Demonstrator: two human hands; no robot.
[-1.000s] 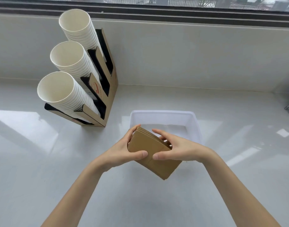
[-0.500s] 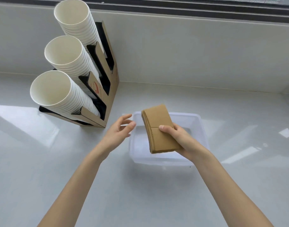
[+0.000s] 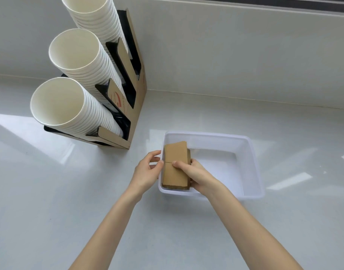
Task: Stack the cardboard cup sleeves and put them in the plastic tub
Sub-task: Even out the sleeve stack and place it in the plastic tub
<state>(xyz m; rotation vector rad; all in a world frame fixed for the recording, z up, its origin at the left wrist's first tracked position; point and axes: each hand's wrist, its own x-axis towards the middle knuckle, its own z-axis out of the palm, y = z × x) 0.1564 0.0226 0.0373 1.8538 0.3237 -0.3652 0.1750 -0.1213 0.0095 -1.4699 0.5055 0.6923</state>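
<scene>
Sleeves [image 3: 176, 164], gripped by right hand [image 3: 196, 174], now sit lowered inside tub [image 3: 251, 152]; left hand [image 3: 147, 170] steadies them.

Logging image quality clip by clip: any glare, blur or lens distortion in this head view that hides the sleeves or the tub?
Head view: bright window reflections streak the counter left and right of the plastic tub; wide-angle bending bows the wall edge and splays the cup stacks; the sleeve stack and both hands, left hand, right hand, look sharp and evenly lit.
</scene>
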